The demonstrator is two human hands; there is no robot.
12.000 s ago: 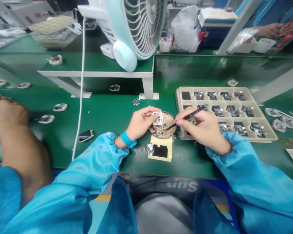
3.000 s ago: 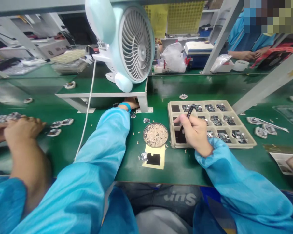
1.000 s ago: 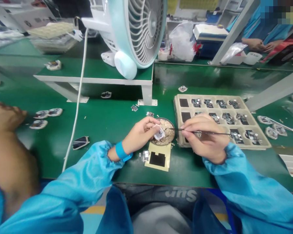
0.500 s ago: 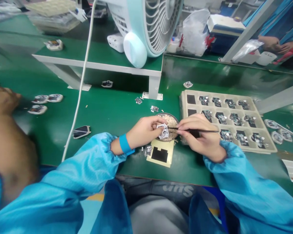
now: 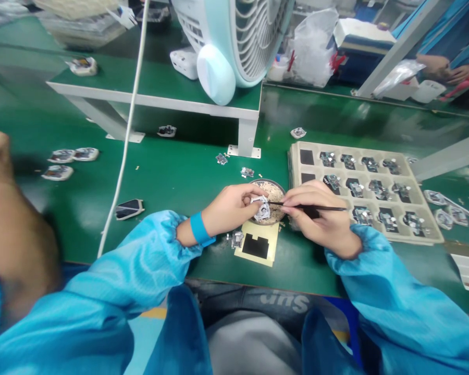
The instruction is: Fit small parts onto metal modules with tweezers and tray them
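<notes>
My left hand (image 5: 234, 209) is closed on a small white plastic housing (image 5: 261, 208), pinched between thumb and fingers. My right hand (image 5: 316, 211) grips dark tweezers (image 5: 323, 208), whose tips reach the housing's right side. Both hands meet above a round dish (image 5: 275, 195) with a speckled tan surface. Just in front of the dish lies a yellow sheet (image 5: 271, 232) carrying a black cut-out piece (image 5: 256, 247). A small silver-grey component (image 5: 237, 239) sits at the sheet's left edge. Whether the tweezers hold anything at their tips is too small to tell.
To the right stands a cream compartment tray (image 5: 433, 237) of small circuit assemblies. A white cable (image 5: 127, 135) crosses the left side. Behind, a fan (image 5: 219, 62) stands on a raised shelf (image 5: 156, 99). A co-worker's arm (image 5: 15, 229) is at far left.
My hands stay almost in place, with the housing turned slightly and the tweezers still at it. The co-worker's hand at the far left has shifted left. The view has moved a little.
</notes>
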